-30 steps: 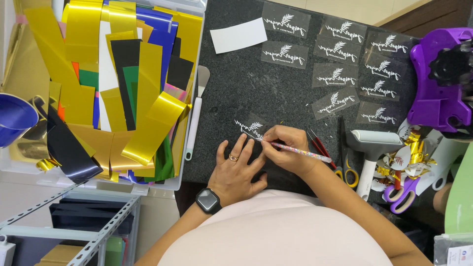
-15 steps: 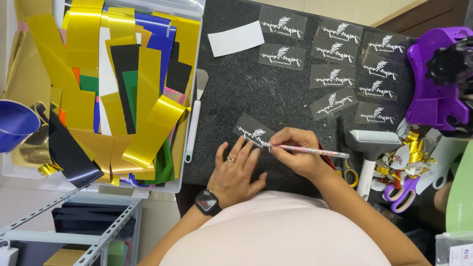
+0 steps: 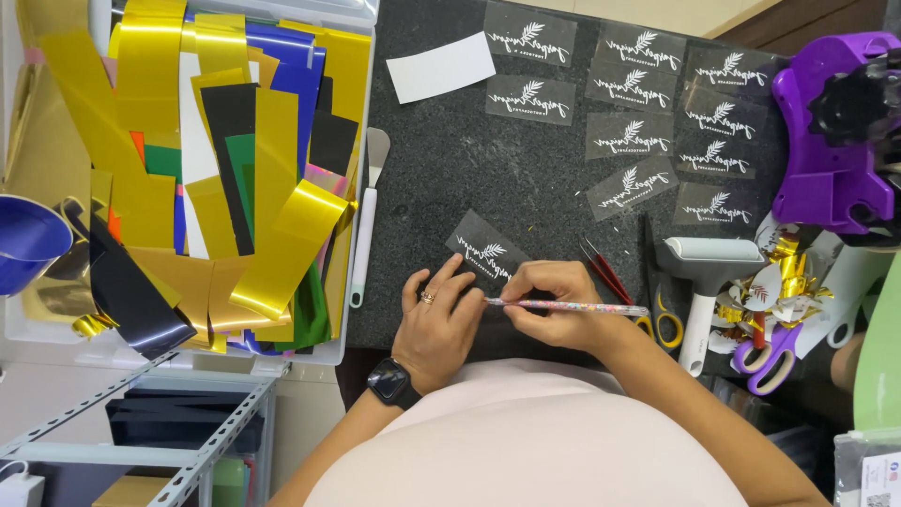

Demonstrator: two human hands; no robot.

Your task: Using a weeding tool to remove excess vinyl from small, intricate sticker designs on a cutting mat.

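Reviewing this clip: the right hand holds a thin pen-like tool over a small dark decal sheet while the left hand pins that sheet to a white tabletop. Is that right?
Not quite. The tabletop is dark speckled stone, not white, as the head view shows. The rest holds: the right hand holds a thin pen-like tool at the small dark decal sheet, and the left hand presses down on that sheet.

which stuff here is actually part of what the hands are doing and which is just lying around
In use:
- left hand pressing down the clear decal sheet
- right hand holding the thin pen-like tool

Lying about:
- white spatula
- tweezers
- yellow-handled scissors
- white roller
- bin of coloured strips
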